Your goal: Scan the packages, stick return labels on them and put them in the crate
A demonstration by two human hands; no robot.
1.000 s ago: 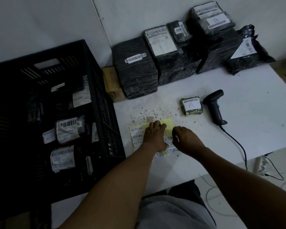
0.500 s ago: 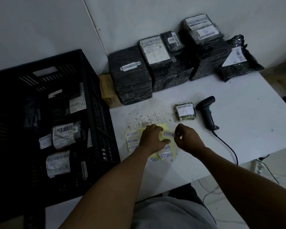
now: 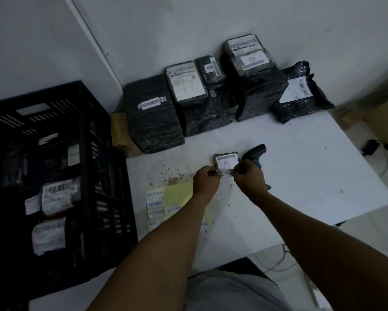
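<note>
Head view: the black crate (image 3: pixel 54 176) stood at left, packages inside. The left hand (image 3: pixel 206 179) and right hand (image 3: pixel 248 176) each pinched an end of one return label (image 3: pixel 226 173), stretched between them just before the small package marked A (image 3: pixel 226 161), on the white table (image 3: pixel 300 176).

Scanner (image 3: pixel 254 152) half hidden behind right hand (image 3: pixel 249 177)

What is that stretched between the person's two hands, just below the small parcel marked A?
A white return label, pinched at its ends by the left hand and right hand, seen in the head view.
</note>
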